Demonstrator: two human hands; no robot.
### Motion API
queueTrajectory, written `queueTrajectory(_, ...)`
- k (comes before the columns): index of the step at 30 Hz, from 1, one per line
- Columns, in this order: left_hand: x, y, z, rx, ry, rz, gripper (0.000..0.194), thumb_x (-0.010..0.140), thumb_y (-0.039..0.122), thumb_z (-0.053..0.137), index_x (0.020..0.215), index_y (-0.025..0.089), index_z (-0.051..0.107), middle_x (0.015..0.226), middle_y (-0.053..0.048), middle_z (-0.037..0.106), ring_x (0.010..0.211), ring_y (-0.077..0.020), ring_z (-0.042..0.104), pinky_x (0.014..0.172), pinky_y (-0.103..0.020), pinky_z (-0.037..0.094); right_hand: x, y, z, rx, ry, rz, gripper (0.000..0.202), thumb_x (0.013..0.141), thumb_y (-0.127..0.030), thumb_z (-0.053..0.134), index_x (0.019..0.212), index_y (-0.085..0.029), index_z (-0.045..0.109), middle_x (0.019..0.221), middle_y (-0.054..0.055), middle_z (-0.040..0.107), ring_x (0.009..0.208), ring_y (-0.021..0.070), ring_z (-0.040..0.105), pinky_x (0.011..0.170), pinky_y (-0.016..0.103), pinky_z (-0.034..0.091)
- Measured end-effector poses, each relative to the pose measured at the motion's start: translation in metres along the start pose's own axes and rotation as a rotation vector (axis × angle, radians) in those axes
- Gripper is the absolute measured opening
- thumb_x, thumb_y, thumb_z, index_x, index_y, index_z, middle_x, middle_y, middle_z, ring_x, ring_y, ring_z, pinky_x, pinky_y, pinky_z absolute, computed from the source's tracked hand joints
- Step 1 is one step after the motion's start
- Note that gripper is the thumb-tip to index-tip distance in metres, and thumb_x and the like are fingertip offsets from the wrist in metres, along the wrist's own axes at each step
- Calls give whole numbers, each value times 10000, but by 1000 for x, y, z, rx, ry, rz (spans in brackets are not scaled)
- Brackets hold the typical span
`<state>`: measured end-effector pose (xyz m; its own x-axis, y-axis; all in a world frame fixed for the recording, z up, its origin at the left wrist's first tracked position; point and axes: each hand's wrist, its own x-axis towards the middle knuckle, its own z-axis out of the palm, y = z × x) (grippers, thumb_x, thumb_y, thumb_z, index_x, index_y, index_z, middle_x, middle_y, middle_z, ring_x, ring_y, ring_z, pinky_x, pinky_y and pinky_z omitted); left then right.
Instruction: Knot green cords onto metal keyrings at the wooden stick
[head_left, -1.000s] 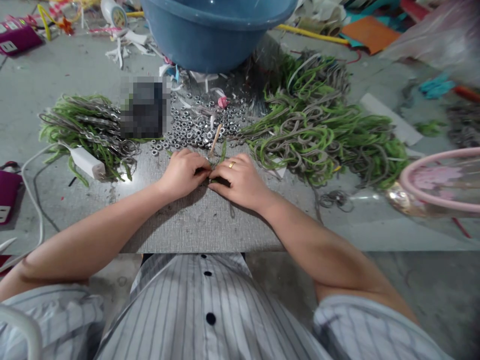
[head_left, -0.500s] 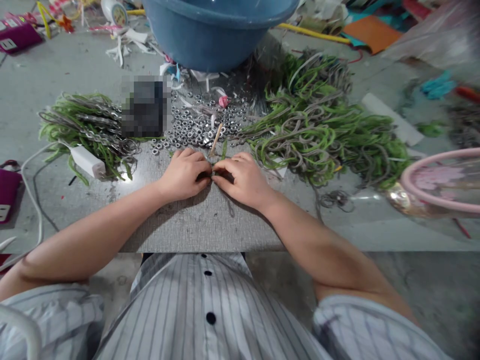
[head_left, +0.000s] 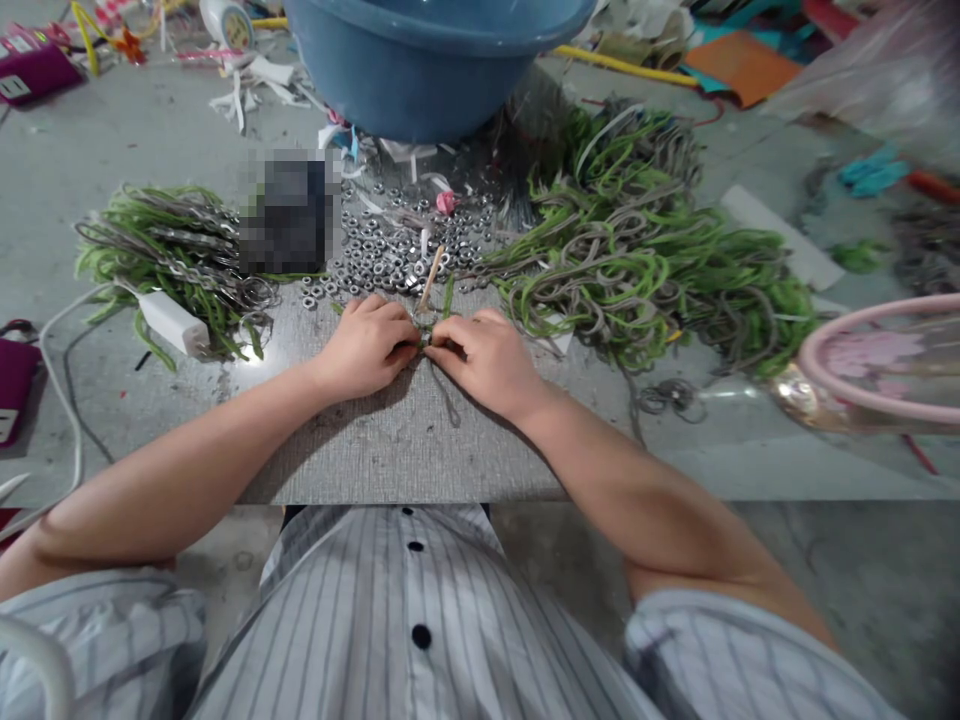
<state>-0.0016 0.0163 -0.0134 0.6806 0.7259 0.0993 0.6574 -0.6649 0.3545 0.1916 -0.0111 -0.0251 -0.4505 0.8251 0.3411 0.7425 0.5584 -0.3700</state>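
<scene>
Head view: hands on looped cord

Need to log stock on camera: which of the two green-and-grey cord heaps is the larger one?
The sprawling green-and-grey cord heap on the person's right, beside the right hand. The left heap, by the white plastic block, is far smaller and flatter.

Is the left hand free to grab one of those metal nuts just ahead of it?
Probably not yet: the left hand is pinched with the right hand on a cord. The nuts lie unobstructed.
</scene>
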Motion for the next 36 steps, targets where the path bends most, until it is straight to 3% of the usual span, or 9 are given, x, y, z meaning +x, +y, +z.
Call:
queueTrajectory(7,0,1,-1,-7,-1,-12,236,872,255,485,893,165,702,934,-78,670,921,-256,533,810,-406,373,-2,-2,-5,-173,-26,-146,231,934,-163,496,823,-218,690,787,-7,734,664,139,587,736,300,335)
queueTrajectory(16,0,1,-1,-14,15,-18,237,859,240,494,888,164,716,916,-81,667,907,-245,540,812,-390,382,-4,-4,-7,-193,-36,-186,251,903,-144,517,908,-227,754,909,11,759,736,162,621,749,333,339)
queueTrajectory(29,0,-2,-1,-47,34,-3,230,846,251,508,846,169,723,906,-70,677,896,-234,550,817,-385,390,-3,-8,-10,-145,-151,-97,301,886,-141,479,1015,-205,744,1033,62,739,799,185,620,784,353,350)
queueTrajectory(36,-1,-1,-1,-32,35,11,226,843,254,500,855,165,708,894,-76,671,878,-235,545,811,-392,400,0,-9,-11,-148,-206,-57,297,873,-128,478,975,-200,747,997,85,700,800,194,595,736,344,362)
